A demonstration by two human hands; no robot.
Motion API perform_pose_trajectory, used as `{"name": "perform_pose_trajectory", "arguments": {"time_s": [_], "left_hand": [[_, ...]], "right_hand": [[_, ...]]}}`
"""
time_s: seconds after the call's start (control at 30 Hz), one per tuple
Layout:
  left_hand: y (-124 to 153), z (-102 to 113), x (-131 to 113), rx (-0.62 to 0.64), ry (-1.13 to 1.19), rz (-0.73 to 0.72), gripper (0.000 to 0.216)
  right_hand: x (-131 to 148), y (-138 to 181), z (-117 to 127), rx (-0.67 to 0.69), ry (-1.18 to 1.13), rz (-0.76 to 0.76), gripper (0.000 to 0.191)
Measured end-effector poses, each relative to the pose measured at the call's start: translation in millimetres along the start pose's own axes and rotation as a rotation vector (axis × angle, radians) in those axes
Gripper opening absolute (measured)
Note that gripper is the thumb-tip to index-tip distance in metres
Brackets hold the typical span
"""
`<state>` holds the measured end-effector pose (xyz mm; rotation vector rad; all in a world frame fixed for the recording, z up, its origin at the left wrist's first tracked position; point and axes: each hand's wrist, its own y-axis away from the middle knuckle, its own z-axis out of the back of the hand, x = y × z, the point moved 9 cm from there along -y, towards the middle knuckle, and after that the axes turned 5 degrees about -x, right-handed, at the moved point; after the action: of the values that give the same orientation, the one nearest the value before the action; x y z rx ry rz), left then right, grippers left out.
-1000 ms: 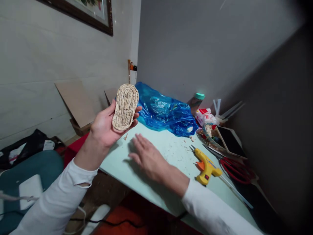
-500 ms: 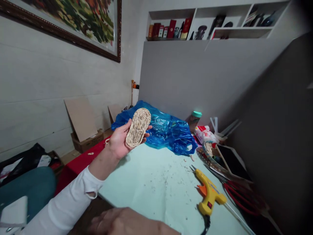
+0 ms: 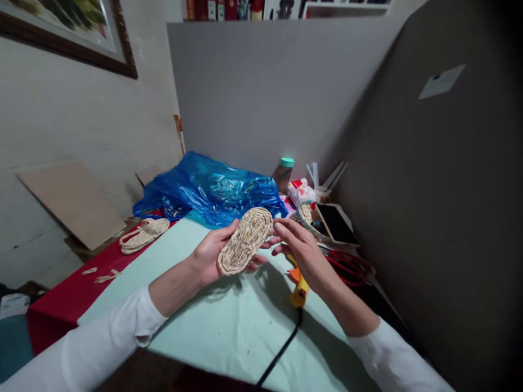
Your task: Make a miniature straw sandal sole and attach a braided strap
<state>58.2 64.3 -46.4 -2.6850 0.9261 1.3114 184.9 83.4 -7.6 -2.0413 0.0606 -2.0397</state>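
Observation:
A braided straw sandal sole (image 3: pixel 247 243) lies tilted across my left hand (image 3: pixel 209 253), the thumb along its left edge and the fingertips showing beyond its right side. My right hand (image 3: pixel 301 249) is at the sole's upper right edge with its fingers stretched out and slightly apart; whether a fingertip touches the rim I cannot tell. Behind and below that hand is a yellow glue gun (image 3: pixel 300 293), partly hidden, its black cord running toward the table's front edge. On the left, a straw sandal (image 3: pixel 144 235) with straps rests on the red cloth (image 3: pixel 61 288).
A crumpled blue plastic bag (image 3: pixel 208 188) covers the table's back. To the right are a jar with a green lid (image 3: pixel 287 162), a red-and-white packet (image 3: pixel 301 190), a dark-screened tablet (image 3: pixel 337 223) and red-handled scissors (image 3: pixel 351 267). Straw scraps (image 3: pixel 107 276) lie left. A grey partition (image 3: pixel 265 87) stands behind.
My right hand has risen from the bottom edge to the sole's right side. The view has turned right and down, bringing the sandal into sight. My left hand still holds the sole.

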Motion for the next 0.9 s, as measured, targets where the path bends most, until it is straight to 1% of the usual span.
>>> {"name": "perform_pose_trajectory", "arguments": {"time_s": [0.07,0.13,0.2,0.23,0.27,0.33,0.4,0.5,0.6,0.73,0.8,0.83,0.9], "left_hand": [[-9.3,-2.5,15.2,-0.042,-0.060,0.062,0.059],[-15.5,0.9,15.5,-0.099,-0.180,0.050,0.053],[-19.7,9.7,-2.8,-0.165,-0.418,-0.049,0.049],[-21.0,15.2,-17.9,-0.204,-0.583,-0.125,0.048],[-21.2,23.3,-36.2,-0.283,-0.780,-0.206,0.047],[-21.4,42.0,-67.5,-0.411,-0.860,-0.292,0.035],[-19.9,59.5,-95.9,-0.522,-0.890,-0.383,0.020],[-12.7,81.1,-127.0,-0.661,-0.879,-0.524,0.013],[2.3,99.1,-146.8,-0.780,-0.818,-0.654,0.014],[33.1,116.5,-167.5,-0.923,-0.652,-0.868,0.017],[42.5,116.4,-170.0,-0.937,-0.578,-0.949,0.015],[43.2,112.9,-167.6,-0.921,-0.554,-0.965,0.012],[36.1,98.5,-153.9,-0.842,-0.534,-0.938,0.004]], "right_hand": [[-17.1,-5.5,4.5,0.043,-0.048,-0.059,0.034],[-31.4,-8.6,7.0,0.064,-0.082,-0.110,0.036],[-41.7,-10.3,10.1,0.064,-0.104,-0.154,0.037],[-45.6,-10.9,12.0,0.059,-0.110,-0.173,0.037],[-48.8,-11.2,14.0,0.054,-0.113,-0.191,0.037],[-54.5,-11.5,17.8,0.048,-0.111,-0.225,0.036],[-59.7,-11.3,21.0,0.048,-0.105,-0.260,0.035],[-65.6,-11.3,24.8,0.048,-0.102,-0.300,0.034],[-67.1,-12.3,27.9,0.042,-0.110,-0.330,0.032],[-60.2,-12.2,27.4,0.062,-0.143,-0.367,0.031],[-53.2,-11.0,23.8,0.094,-0.162,-0.369,0.032],[-49.4,-10.3,21.4,0.111,-0.169,-0.366,0.032],[-42.2,-9.4,15.9,0.138,-0.174,-0.350,0.031]]}}
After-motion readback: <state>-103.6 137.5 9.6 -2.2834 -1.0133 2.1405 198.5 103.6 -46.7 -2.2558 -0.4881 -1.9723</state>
